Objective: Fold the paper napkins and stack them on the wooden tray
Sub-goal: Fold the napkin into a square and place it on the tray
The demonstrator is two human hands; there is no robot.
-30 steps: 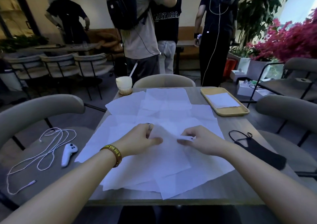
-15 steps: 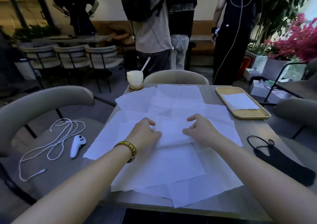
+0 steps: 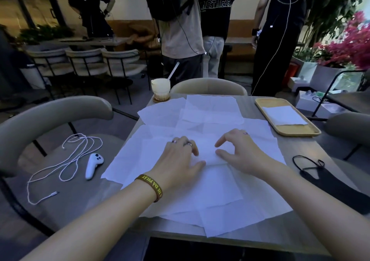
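Right now the half-folded napkin (image 3: 207,154) lies between the hands, a small white rectangle that seems to run lengthwise from one hand to the other, atop the unfolded napkins (image 3: 216,192) spread over the table (image 3: 300,147). The left hand (image 3: 178,160) rests bent fingers on its left end; whether it pinches the paper I cannot tell. The right hand (image 3: 238,152) is released, thumb and forefinger apart at the right end. The wooden tray (image 3: 296,130), one stacked napkin (image 3: 283,115) on it, lies ahead-right of the right hand, the nearer one, its length running away from the person.
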